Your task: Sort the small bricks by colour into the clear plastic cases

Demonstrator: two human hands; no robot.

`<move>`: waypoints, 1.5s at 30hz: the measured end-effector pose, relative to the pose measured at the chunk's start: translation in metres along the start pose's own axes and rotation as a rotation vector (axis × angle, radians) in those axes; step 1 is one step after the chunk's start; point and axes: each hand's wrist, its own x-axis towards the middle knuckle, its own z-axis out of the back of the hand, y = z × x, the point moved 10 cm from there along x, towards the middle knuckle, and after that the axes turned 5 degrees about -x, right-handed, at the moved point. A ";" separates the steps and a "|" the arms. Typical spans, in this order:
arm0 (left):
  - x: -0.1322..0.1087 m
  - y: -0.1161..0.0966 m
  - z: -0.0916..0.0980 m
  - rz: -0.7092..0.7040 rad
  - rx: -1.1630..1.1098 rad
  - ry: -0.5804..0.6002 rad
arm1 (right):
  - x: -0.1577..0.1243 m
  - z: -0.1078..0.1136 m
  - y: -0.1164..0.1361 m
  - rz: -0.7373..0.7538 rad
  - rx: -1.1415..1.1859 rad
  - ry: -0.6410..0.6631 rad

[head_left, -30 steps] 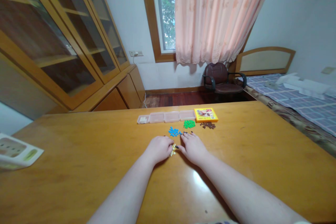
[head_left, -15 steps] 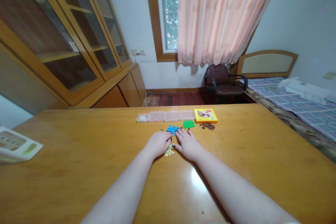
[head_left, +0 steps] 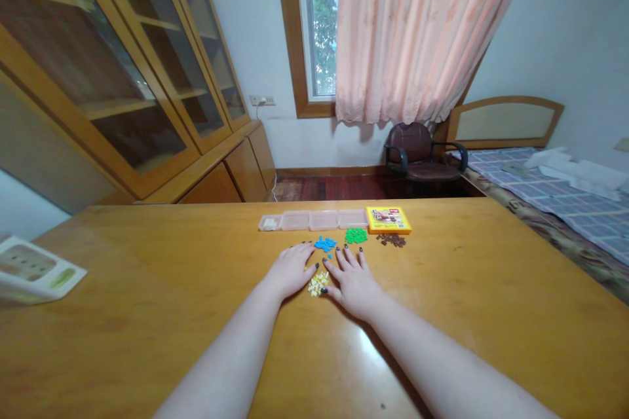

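Observation:
My left hand (head_left: 291, 270) rests on the table with its fingers stretched out, left of a pile of small blue pieces (head_left: 325, 244). Opposite it, my right hand (head_left: 354, 280) lies with fingers spread, its thumb at the edge of a pile of small pale yellow pieces (head_left: 317, 283). That yellow pile sits between the two thumbs. Beyond my right fingertips is a heap of small green pieces (head_left: 356, 236). Small brown pieces (head_left: 392, 240) lie farther right, in front of a yellow box (head_left: 388, 220). Neither hand visibly holds anything.
A row of shallow clear plastic trays (head_left: 295, 220) runs left from the yellow box; something pale lies in the leftmost one. A white object with a green patch (head_left: 39, 272) stands at the table's left edge. A chair (head_left: 417, 152) is behind the wooden table (head_left: 162, 288).
My hands have moved apart and the right one has spread its fingers and come a little nearer. The blue pile is now more uncovered. The view has shifted slightly.

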 end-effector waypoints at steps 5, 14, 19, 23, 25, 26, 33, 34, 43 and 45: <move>0.001 0.002 -0.017 0.003 -0.003 0.124 | 0.010 -0.007 -0.003 -0.039 -0.031 0.004; 0.009 0.004 -0.022 -0.010 -0.035 0.163 | 0.029 -0.006 -0.006 -0.028 -0.069 0.040; 0.013 0.008 -0.021 -0.017 -0.064 0.131 | 0.040 -0.004 -0.012 -0.057 -0.074 0.068; 0.017 0.013 -0.022 -0.017 -0.082 0.101 | 0.048 -0.005 -0.011 -0.066 -0.079 0.085; 0.018 0.015 -0.022 -0.016 -0.093 0.081 | 0.050 -0.005 -0.011 -0.067 -0.077 0.085; 0.018 0.016 -0.021 -0.017 -0.100 0.071 | 0.050 -0.004 -0.011 -0.065 -0.073 0.084; 0.017 0.014 -0.011 0.018 -0.139 0.008 | 0.026 0.008 -0.005 -0.093 -0.078 0.041; 0.017 0.014 -0.010 0.022 -0.138 0.005 | 0.020 0.008 -0.003 -0.096 -0.079 0.043; 0.018 0.014 -0.012 0.032 -0.115 0.010 | 0.026 0.000 0.006 -0.087 -0.042 0.119; 0.018 0.015 -0.012 0.036 -0.112 0.009 | 0.034 -0.002 0.001 -0.109 -0.037 0.112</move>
